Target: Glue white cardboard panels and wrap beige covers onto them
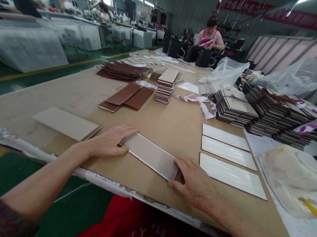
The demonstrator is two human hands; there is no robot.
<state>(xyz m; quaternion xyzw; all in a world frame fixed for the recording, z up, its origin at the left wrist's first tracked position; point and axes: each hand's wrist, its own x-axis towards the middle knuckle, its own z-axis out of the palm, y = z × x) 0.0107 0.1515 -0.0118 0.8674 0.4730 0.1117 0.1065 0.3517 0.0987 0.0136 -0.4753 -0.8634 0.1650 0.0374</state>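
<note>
A grey panel (152, 155) lies close to the near edge of the tabletop (158, 120), about midway along it, its long sides slanting so that the right end sits closer to that edge than the left. The left hand (112, 141) is at its left end, fingers reaching over the far corner and thumb by the near one; the right hand (196, 180) has the right end between thumb and fingers, so the two hold the panel from both ends. Whether it rests flat or is raised a little, I cannot tell. To steady it well, the pressure should be even at both ends and kept to the rims and corners, since a harder push from one side would likely skew the piece or bow it. The right forearm wants care: three white strips (233, 176) lie toward the tabletop's right edge, and their shiny faces look wet or sticky, so that sleeve and wrist are best kept off them. On the other side, the pale panels (66, 122) near the left part of the near edge lie just beside the left wrist, so that elbow should swing wide of their corners.
</note>
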